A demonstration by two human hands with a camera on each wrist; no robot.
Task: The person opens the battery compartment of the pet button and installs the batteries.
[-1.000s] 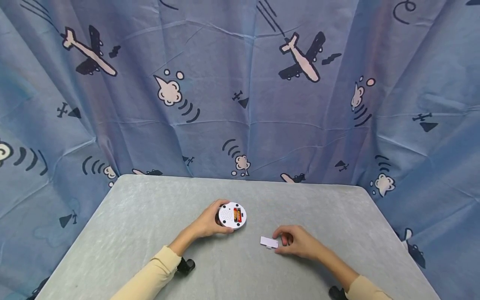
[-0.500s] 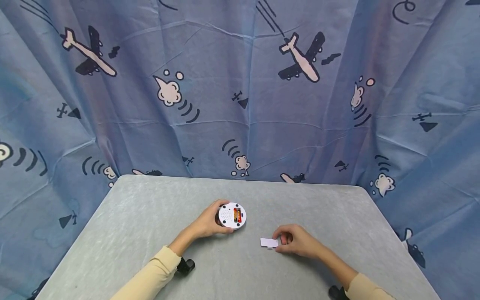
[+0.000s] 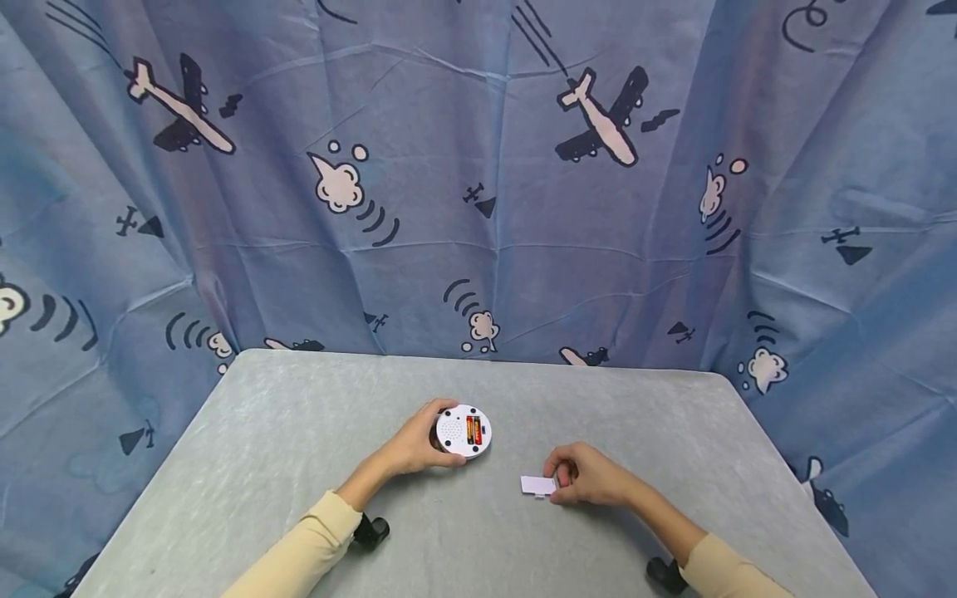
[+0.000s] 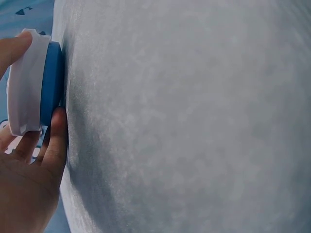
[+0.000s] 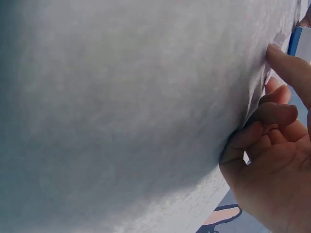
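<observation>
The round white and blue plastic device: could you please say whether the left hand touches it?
Touching: in the left wrist view, the left hand has its thumb against the white side of the device.

Smooth plastic device [image 3: 452,432], cover [image 3: 537,486] apparently likewise, matt tabletop [image 3: 449,531], creased cloth curtain [image 3: 419,100].

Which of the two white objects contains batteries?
The round device in the left hand: two batteries show in it, none on the flat rectangular piece.

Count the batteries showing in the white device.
2: the left battery and, beside it, the right battery, both in the exposed face of the white device; any deeper inside would be hidden.
</observation>
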